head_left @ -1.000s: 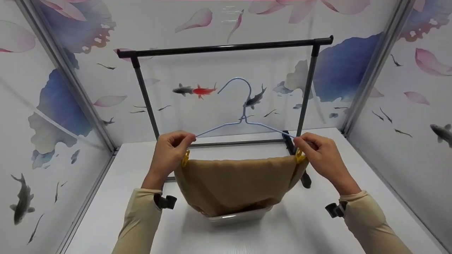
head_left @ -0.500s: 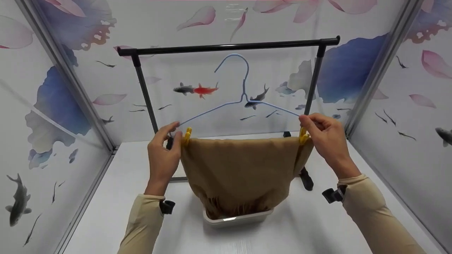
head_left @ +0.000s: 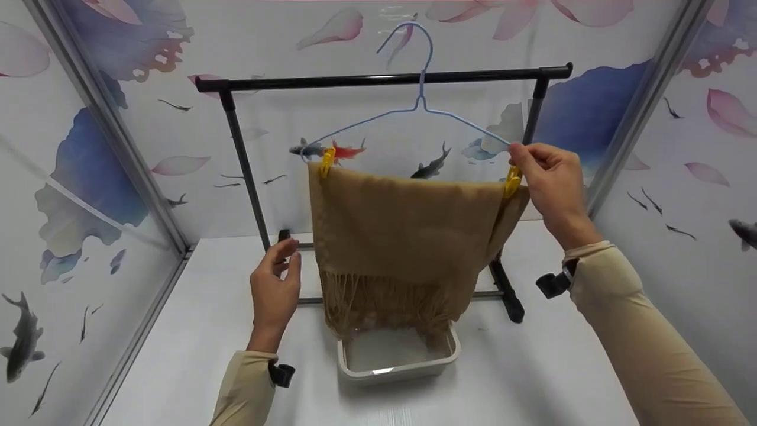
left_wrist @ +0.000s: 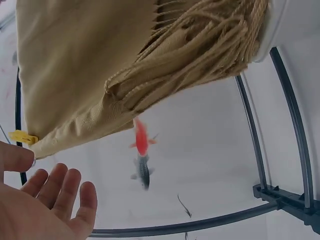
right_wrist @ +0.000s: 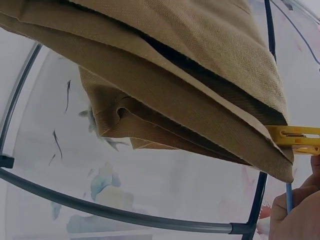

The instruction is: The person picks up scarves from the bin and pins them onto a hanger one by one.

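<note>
A tan fringed scarf [head_left: 408,228] hangs folded over a blue wire hanger [head_left: 374,118]. Yellow clothespins fasten it, one on the left [head_left: 327,162] and one on the right [head_left: 513,181]. My right hand [head_left: 555,188] pinches the hanger's right corner, beside the right clothespin; in the right wrist view a bit of blue wire [right_wrist: 289,199] shows at the fingers. The hanger's hook rises above the rack's black top bar [head_left: 378,80]. My left hand [head_left: 275,296] is lower, left of the scarf, fingers loosely bent and holding nothing. The scarf's fringe hangs over a white basin [head_left: 384,374].
The garment rack's side posts [head_left: 242,160] and base foot [head_left: 508,302] stand behind the scarf on a white table [head_left: 532,378]. Walls printed with fish and petals enclose the table on the left, back and right.
The hanger and scarf have risen, and the fringe has come up out of the basin. My left hand has let go of the hanger's left corner and dropped. My right hand has moved up.
</note>
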`<state>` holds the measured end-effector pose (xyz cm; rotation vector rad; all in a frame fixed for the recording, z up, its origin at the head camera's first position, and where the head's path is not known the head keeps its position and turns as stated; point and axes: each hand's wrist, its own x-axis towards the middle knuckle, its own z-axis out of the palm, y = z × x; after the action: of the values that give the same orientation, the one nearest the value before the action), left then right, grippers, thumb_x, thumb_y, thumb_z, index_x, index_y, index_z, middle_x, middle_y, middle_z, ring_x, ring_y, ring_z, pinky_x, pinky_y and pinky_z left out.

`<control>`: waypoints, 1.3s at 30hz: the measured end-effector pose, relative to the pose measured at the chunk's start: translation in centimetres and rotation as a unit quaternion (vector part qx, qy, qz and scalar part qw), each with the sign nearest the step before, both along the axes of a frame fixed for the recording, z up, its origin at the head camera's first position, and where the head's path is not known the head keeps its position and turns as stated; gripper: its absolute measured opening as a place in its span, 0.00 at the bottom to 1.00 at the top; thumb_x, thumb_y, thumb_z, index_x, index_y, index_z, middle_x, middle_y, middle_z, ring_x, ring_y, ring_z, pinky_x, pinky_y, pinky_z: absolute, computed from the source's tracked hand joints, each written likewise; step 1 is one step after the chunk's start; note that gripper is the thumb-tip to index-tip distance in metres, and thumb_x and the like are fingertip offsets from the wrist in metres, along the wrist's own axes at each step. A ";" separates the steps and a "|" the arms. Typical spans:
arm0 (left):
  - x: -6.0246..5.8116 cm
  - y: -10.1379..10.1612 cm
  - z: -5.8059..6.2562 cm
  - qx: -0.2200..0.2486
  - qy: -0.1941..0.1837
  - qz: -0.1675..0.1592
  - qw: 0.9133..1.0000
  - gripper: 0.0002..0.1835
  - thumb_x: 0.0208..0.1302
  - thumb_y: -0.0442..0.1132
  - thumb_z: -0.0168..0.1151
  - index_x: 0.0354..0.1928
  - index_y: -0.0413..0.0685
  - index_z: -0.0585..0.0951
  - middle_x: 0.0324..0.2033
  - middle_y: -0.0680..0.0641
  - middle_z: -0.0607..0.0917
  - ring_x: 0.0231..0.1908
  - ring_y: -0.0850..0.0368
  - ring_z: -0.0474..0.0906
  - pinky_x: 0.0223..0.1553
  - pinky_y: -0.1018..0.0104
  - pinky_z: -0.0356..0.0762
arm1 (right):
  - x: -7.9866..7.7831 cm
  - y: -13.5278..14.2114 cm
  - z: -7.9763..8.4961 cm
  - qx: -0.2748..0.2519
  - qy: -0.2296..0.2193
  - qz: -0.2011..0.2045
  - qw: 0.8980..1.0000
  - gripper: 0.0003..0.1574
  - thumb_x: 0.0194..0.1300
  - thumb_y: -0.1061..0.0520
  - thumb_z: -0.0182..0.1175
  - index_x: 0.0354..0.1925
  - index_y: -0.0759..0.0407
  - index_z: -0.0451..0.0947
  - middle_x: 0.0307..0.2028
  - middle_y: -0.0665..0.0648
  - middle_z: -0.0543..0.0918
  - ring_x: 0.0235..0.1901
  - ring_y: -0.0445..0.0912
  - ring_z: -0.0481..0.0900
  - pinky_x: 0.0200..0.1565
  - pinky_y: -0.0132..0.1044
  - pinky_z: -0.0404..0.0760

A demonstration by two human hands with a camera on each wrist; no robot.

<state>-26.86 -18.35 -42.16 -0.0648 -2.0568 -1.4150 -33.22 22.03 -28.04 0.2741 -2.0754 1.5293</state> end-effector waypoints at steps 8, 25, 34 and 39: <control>-3.5 -2.0 2.0 0.047 0.019 0.038 0.998 0.16 0.75 0.33 0.57 0.60 0.35 0.79 0.56 0.39 0.85 0.60 0.47 0.79 0.62 0.52 0.75 | -2.3 -0.8 1.3 -0.018 0.003 -0.002 1.000 0.19 0.69 0.42 0.65 0.35 0.55 0.88 0.29 0.47 0.81 0.33 0.42 0.70 0.36 0.32 0.68; -10.8 -5.5 0.8 0.081 -0.111 0.054 0.989 0.39 0.77 0.46 0.55 0.81 0.42 0.50 0.80 0.40 0.54 0.80 0.46 0.48 0.77 0.51 0.51 | -5.1 -2.1 -0.1 -0.044 -0.015 0.017 0.999 0.22 0.70 0.43 0.66 0.33 0.62 0.86 0.36 0.47 0.85 0.40 0.44 0.71 0.49 0.37 0.66; -11.4 -5.8 -0.4 0.055 -0.133 0.032 0.989 0.42 0.77 0.47 0.56 0.82 0.44 0.47 0.80 0.38 0.51 0.80 0.43 0.46 0.78 0.49 0.47 | -6.0 -2.5 -2.3 -0.022 -0.061 0.012 0.998 0.24 0.70 0.40 0.64 0.37 0.61 0.86 0.34 0.47 0.82 0.38 0.44 0.70 0.44 0.36 0.66; -11.7 -5.7 0.0 0.052 -0.131 0.033 0.989 0.42 0.77 0.48 0.56 0.82 0.44 0.47 0.80 0.38 0.52 0.80 0.43 0.46 0.78 0.48 0.47 | -6.3 -2.5 -3.3 0.005 -0.078 0.004 0.997 0.26 0.71 0.37 0.62 0.34 0.58 0.85 0.32 0.48 0.77 0.34 0.44 0.65 0.35 0.37 0.61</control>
<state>-38.53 -24.02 -42.16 0.2441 -2.1661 -1.5548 -39.48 19.53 -31.29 0.1711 -2.2041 1.5900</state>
